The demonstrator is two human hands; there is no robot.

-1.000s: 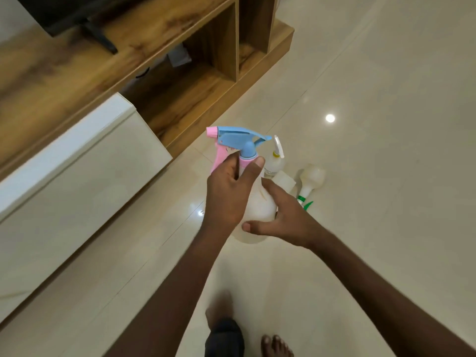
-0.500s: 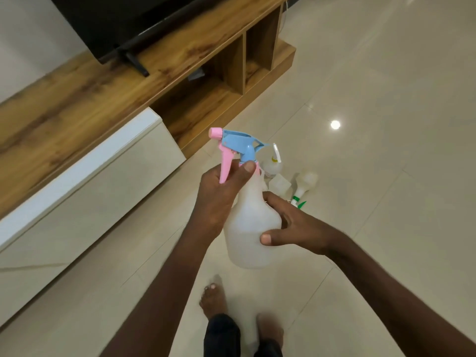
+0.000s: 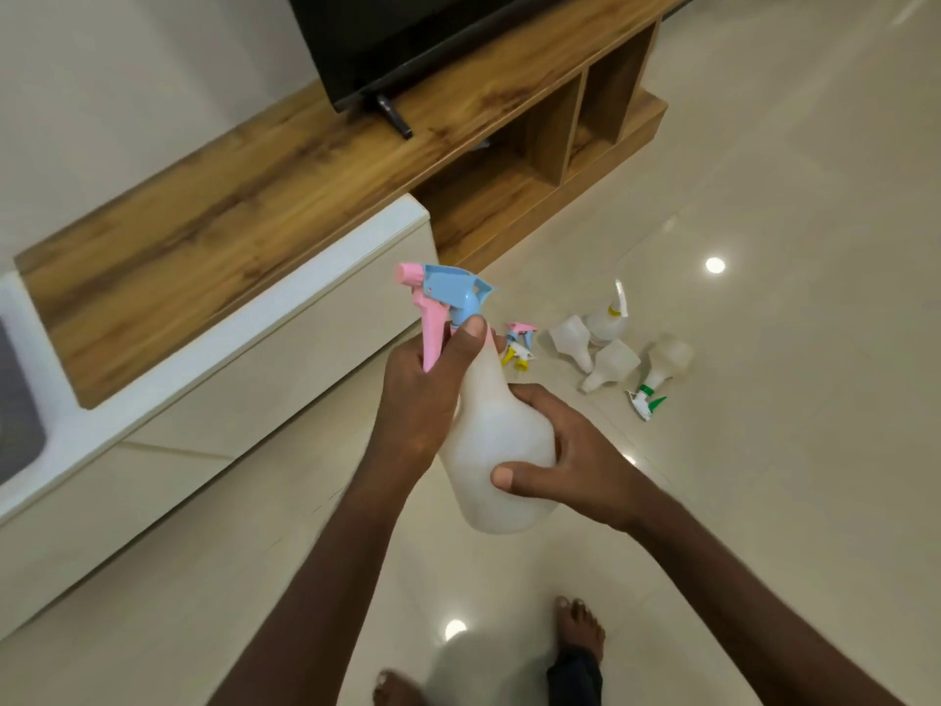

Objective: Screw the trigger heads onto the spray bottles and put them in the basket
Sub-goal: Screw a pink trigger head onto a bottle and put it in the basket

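A translucent white spray bottle (image 3: pixel 501 440) sits in mid-air at the centre of the view, tilted so its neck leans toward 11 o'clock, with a blue-and-pink trigger head (image 3: pixel 443 303) on top, pink nozzle pointing to 9 o'clock and pink lever hanging down. The left hand (image 3: pixel 425 405) curls around the bottle's neck and the base of the trigger head, thumb pressed just under the blue collar. The right hand (image 3: pixel 570 461) wraps the bottle's body from 3 o'clock, thumb laid across its front. On the glossy tiled floor (image 3: pixel 764 501) at 2 o'clock from the bottle lie more pieces: a loose pink-and-blue trigger head (image 3: pixel 522 331) touching a yellow-and-white trigger head (image 3: pixel 517 355), then a cluster of headless white bottles (image 3: pixel 590 343) lying on their sides, one bottle with a yellow collar (image 3: pixel 608 318), and one bottle with a green-and-white trigger head (image 3: pixel 649 394). At 11 o'clock stands a wooden TV unit (image 3: pixel 305 165) with a white cabinet front (image 3: pixel 203 400), carrying a black television (image 3: pixel 433 38). Bare feet (image 3: pixel 578 624) show at 6 o'clock.
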